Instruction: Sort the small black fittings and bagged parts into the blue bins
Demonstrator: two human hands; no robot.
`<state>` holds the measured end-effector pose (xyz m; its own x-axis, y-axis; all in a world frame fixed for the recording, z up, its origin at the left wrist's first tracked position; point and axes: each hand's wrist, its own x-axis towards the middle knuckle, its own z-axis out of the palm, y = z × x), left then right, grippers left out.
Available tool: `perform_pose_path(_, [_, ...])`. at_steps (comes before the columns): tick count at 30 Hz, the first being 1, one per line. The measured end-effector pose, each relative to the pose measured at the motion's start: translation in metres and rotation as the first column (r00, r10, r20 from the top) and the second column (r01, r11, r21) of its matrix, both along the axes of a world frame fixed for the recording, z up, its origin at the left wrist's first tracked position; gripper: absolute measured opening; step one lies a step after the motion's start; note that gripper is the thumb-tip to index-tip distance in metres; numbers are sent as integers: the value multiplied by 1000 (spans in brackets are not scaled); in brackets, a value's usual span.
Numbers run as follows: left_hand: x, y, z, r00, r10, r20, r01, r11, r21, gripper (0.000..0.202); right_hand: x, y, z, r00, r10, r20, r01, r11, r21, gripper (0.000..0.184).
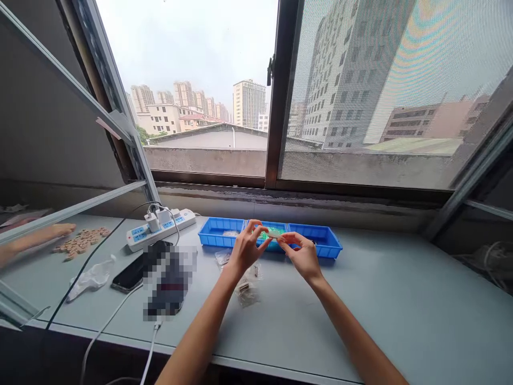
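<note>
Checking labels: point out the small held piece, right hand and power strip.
Small held piece (274, 234): head view, its pale middle.
Right hand (304, 259): head view, back of hand.
Power strip (161, 233): head view, middle of top face.

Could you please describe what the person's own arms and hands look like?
The left hand and right hand are both bare, with no gloves. The left forearm and right forearm are slim and taper towards the wrists; no sleeve, watch, bracelet or marking shows on either. Details such as the nails are too small to judge.
</note>
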<state>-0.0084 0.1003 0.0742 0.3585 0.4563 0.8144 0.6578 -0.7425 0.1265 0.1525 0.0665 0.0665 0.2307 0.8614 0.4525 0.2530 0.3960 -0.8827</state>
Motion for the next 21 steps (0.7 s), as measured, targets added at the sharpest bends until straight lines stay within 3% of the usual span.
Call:
perform_pose_path(5, [0,1,1,999,-24,27,24,999,22,24,-3,-1,4,973,44,-228,-79,986,-149,53])
perform_pose_path(9, [0,2,1,1000,-4,26,4,1000,16,19,-5,-2,5,953,49,-300,-112,974,-198,53])
perform_pose_path(16, [2,-1,1,999,-23,-23,22,999,-33,7,-3,-1,0,967,167,-194,-203,962,-182,33])
perform_pose_path(21, [3,-2,-2,996,-57,-66,57,998,-5,17,-2,0,-5,989,99,-113,-107,992,-63,26])
